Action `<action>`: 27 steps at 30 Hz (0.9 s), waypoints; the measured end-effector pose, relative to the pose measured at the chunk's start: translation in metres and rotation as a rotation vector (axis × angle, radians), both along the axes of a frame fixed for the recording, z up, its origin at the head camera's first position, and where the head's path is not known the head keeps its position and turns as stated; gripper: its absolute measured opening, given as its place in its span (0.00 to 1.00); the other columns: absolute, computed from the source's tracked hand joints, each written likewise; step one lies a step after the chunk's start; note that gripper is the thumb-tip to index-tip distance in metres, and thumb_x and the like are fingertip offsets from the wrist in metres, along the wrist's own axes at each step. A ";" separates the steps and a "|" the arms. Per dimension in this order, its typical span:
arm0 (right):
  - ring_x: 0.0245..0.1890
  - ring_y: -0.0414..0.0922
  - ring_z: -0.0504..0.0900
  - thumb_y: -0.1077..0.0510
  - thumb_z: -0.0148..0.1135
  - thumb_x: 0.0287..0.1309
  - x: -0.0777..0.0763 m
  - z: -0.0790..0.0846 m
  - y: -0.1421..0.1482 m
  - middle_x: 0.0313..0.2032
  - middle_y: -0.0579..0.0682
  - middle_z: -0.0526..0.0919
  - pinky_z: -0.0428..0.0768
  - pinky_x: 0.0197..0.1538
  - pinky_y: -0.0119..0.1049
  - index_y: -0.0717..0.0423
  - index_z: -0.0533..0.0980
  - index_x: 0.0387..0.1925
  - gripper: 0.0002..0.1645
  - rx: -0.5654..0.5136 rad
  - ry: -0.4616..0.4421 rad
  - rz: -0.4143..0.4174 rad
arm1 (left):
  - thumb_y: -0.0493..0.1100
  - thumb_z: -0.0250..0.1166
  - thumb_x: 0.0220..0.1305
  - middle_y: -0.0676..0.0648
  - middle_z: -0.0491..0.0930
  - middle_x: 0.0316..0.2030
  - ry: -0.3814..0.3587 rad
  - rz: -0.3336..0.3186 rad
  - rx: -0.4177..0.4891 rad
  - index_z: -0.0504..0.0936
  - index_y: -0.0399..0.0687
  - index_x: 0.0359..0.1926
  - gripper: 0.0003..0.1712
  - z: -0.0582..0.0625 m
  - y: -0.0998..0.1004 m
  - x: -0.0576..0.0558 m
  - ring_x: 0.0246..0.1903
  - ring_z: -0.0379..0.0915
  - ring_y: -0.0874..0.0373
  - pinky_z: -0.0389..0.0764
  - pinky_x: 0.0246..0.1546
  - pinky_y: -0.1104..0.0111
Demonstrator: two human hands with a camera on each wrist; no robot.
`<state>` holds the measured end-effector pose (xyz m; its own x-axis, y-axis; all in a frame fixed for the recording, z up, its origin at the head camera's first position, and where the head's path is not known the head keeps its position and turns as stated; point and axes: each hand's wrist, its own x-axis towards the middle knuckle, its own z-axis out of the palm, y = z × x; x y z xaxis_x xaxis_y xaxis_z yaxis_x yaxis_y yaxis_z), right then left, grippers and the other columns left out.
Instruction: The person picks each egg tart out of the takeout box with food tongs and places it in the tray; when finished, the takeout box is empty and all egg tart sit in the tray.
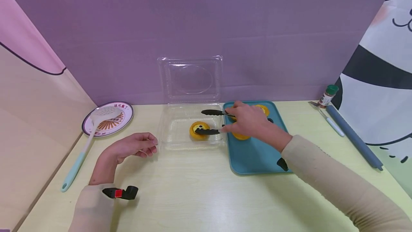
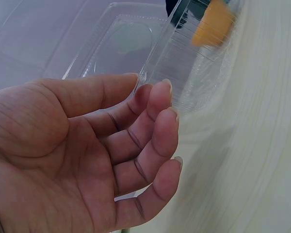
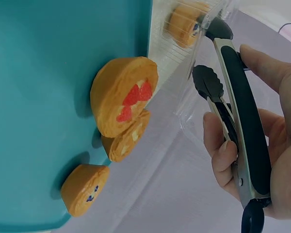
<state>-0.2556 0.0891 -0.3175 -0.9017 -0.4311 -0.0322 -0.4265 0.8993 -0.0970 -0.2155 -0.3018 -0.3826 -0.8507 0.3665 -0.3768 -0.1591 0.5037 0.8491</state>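
My right hand (image 1: 246, 119) grips black-tipped metal tongs (image 3: 242, 111) above the left edge of a blue tray (image 1: 254, 158). The tong tips are spread apart over a clear plastic container (image 1: 170, 131); the nearer tip is at a small tart (image 1: 196, 135) with dark dots, inside the container. My left hand (image 1: 135, 144) pinches the container's near left rim between thumb and index finger, the other fingers loosely curled. On the tray lie a larger tart with red pieces (image 3: 119, 97), another tart (image 3: 127, 141) against it, and a tart with blue dots (image 3: 85, 189).
The container's lid (image 1: 190, 80) stands raised at the back. To the left, a slotted turner (image 1: 80, 156) rests on a patterned plate (image 1: 127, 117). At right are a green-capped jar (image 1: 327, 96), a knife (image 1: 333, 124) and a long grey-blue bar (image 1: 354, 137).
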 end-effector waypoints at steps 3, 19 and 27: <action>0.32 0.45 0.77 0.26 0.67 0.51 -0.002 -0.003 -0.002 0.51 0.52 0.76 0.73 0.27 0.37 0.45 0.69 0.71 0.50 -0.009 0.004 -0.021 | 0.44 0.55 0.75 0.49 0.81 0.37 -0.001 -0.001 0.002 0.72 0.31 0.51 0.17 0.000 0.000 0.000 0.38 0.77 0.56 0.79 0.45 0.63; 0.34 0.48 0.80 0.24 0.65 0.51 -0.011 -0.010 -0.008 0.62 0.55 0.74 0.75 0.27 0.37 0.45 0.69 0.71 0.52 -0.075 -0.026 -0.095 | 0.44 0.55 0.75 0.49 0.81 0.37 0.000 -0.005 0.008 0.72 0.32 0.51 0.17 0.001 0.002 0.000 0.38 0.77 0.57 0.80 0.45 0.64; 0.46 0.51 0.82 0.24 0.65 0.50 -0.006 -0.013 -0.007 0.67 0.55 0.72 0.79 0.33 0.41 0.45 0.67 0.72 0.53 -0.114 -0.079 -0.073 | 0.44 0.55 0.75 0.49 0.81 0.37 -0.005 0.000 0.011 0.72 0.33 0.52 0.16 0.001 0.002 0.000 0.38 0.77 0.57 0.80 0.44 0.64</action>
<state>-0.2615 0.0822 -0.3302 -0.9274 -0.3694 -0.0585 -0.3475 0.9088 -0.2308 -0.2150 -0.2997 -0.3815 -0.8488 0.3710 -0.3768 -0.1631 0.4942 0.8539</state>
